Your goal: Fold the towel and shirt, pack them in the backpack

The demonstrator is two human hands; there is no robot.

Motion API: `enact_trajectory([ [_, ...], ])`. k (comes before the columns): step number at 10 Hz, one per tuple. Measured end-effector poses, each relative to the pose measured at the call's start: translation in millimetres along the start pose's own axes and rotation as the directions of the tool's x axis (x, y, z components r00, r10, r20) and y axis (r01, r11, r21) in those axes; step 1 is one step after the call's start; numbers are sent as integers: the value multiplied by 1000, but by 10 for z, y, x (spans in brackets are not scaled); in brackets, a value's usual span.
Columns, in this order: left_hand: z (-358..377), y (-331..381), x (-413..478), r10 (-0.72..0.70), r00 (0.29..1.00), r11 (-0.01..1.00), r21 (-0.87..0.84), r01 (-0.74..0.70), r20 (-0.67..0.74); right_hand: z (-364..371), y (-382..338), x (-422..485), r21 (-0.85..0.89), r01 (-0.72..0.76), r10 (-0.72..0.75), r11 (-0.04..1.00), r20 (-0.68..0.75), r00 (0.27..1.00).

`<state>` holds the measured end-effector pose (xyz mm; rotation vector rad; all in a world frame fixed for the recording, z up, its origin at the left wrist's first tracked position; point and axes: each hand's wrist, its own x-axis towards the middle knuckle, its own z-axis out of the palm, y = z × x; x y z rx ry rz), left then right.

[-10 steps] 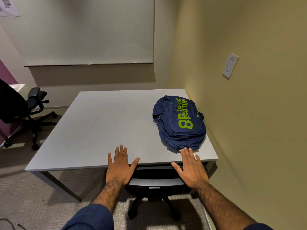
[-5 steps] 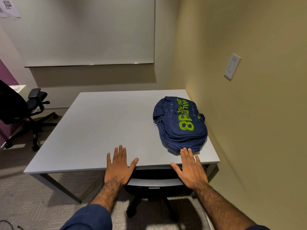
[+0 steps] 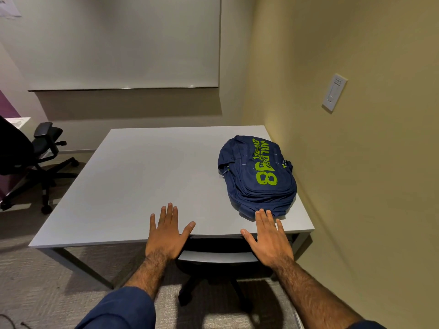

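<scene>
Both hands flat, fingers spread, palms down at the table's [image 3: 133,186] near edge, lower centre of frame; left hand [image 3: 166,236] holds nothing, right hand [image 3: 269,238] likewise, its fingertips [image 3: 261,213] at the near end of the backpack [image 3: 255,176]. Backpack is navy with green print, lying flat at right of frame by the yellow wall. Black chair [image 3: 213,269] tucked under table edge; second office chair [image 3: 35,160] at left. Towel and shirt not in view.

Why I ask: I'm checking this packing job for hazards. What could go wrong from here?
1. No towel or shirt is in view, so folding cannot start.
2. The backpack lies close to the near edge of the table, by the right hand. Tugging it open might drag it off.
3. The chair tucked under the table may hinder standing close.
</scene>
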<state>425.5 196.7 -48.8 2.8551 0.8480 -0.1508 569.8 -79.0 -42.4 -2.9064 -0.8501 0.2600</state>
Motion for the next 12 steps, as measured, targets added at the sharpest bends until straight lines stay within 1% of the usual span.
enact_trajectory([
  [6,-31,13,-14,19,1000,999,-25,-19,8,-31,-5,-1,-25,-27,28,999,33,999],
  [9,1,-42,-10,31,999,999,-8,-31,17,54,-9,14,-29,-16,15,999,-12,1000],
  [10,-16,7,-25,18,1000,1000,-15,-18,12,37,-4,8,-4,-18,18,1000,-2,1000],
  [11,-102,46,0,-3,999,1000,-29,4,39,91,56,81,17,17,-16,1000,-50,999],
  [12,-91,104,-35,3,1000,1000,7,-3,24,230,134,120,36,61,-60,998,-11,998],
])
